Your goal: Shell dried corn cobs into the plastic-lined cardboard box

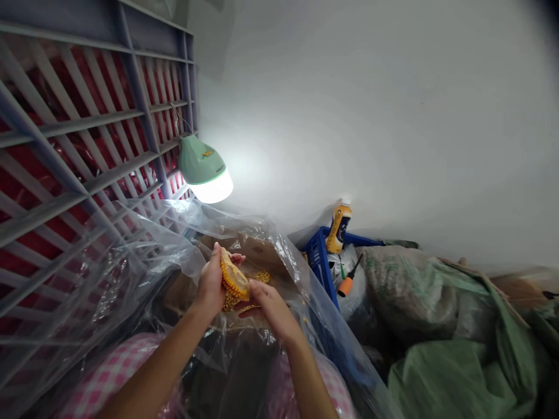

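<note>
A partly stripped corn cob (234,278) is held above an open cardboard box (262,251) lined with a clear plastic bag (288,256). My left hand (212,282) is wrapped round the cob from the left. At the cob's lower right end, the fingers of my right hand (267,302) press against it; the fingertips are partly hidden. Part of the cob is bare and pale, and yellow kernels still cover the rest. Loose corn kernels (262,276) lie in the box below my hands.
A lit green lamp (203,166) hangs from a slatted plastic crate (144,116) on the left. On the right, a blue basket (321,259) holds a yellow bottle (339,227) and an orange-handled screwdriver (346,286). Filled sacks (406,279) lie farther right, along a white wall (371,116).
</note>
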A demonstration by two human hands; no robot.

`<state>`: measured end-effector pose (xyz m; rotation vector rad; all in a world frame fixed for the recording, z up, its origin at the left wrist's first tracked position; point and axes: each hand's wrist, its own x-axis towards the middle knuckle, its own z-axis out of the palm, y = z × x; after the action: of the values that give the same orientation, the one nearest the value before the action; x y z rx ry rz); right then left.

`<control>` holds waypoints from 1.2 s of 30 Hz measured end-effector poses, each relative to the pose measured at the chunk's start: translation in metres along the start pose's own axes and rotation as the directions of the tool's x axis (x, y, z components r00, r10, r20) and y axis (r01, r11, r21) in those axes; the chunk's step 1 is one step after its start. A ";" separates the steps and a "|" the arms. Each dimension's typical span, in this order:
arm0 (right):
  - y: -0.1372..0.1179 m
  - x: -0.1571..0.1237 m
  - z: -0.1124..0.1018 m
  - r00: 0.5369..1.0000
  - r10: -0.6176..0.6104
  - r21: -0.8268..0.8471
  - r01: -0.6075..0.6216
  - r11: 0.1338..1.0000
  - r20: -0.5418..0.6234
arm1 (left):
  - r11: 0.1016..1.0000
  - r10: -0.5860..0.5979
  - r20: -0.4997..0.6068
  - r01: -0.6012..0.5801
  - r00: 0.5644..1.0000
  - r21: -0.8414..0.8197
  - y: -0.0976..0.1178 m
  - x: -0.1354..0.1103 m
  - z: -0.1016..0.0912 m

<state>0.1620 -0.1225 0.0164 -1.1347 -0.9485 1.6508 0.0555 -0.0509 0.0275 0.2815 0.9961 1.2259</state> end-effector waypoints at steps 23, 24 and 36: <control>0.010 -0.001 0.018 0.931 -0.332 -0.500 0.217 0.838 -0.152 | 0.975 0.221 -0.034 -0.220 0.975 0.043 -0.004 0.001 -0.005; 0.010 -0.001 0.018 0.929 -0.337 -0.536 0.207 0.818 -0.155 | 0.973 0.225 -0.037 -0.223 0.974 0.059 -0.005 0.001 -0.006; 0.022 0.003 0.022 0.910 -0.330 -0.566 0.138 0.812 -0.250 | 0.962 0.224 -0.017 -0.218 0.975 0.162 -0.008 0.004 -0.008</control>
<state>0.1354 -0.1290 0.0020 -1.5408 -1.3071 0.9520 0.0544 -0.0532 0.0157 0.5093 1.1174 1.3582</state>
